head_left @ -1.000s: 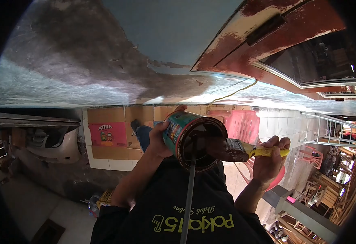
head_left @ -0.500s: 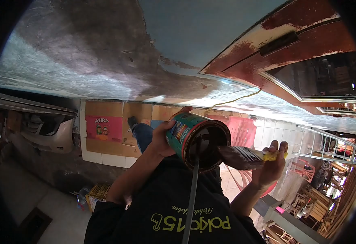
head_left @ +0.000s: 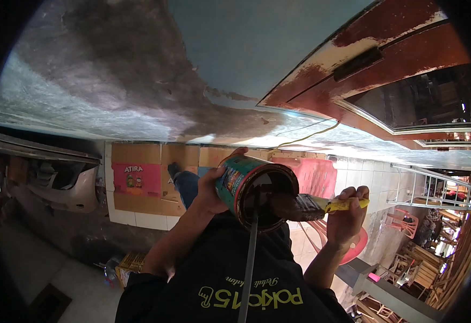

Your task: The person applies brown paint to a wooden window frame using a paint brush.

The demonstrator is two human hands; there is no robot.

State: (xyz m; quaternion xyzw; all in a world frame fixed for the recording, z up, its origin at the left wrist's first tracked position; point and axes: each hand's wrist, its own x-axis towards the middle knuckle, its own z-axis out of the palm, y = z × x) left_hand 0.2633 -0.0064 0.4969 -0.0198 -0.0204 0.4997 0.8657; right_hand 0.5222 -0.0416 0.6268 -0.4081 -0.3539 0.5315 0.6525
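My left hand (head_left: 210, 188) is wrapped around a green paint can (head_left: 229, 185) with a printed label, its mouth tilted towards me. Dark brown paint coats the inside and rim. My right hand (head_left: 345, 218) grips the yellow handle of a wide paintbrush (head_left: 306, 208). The brush's dark, wet-looking bristles reach into the can's mouth at its right side; their tips are hard to make out against the paint. A thin grey stick (head_left: 250, 264) extends from the can's mouth down past my black shirt (head_left: 214, 269).
A patchy grey and blue wall (head_left: 138, 70) and a worn reddish-brown wooden frame (head_left: 397, 75) are ahead. Cardboard (head_left: 136, 153) covers floor tiles. Around me are a red plastic chair (head_left: 316, 175), a metal ladder (head_left: 434, 188), a car (head_left: 63, 185) and stacked wood (head_left: 456, 253).
The brush has moved left, with its bristles further over the can's mouth. More of its yellow handle shows. The can has shifted slightly left in view.
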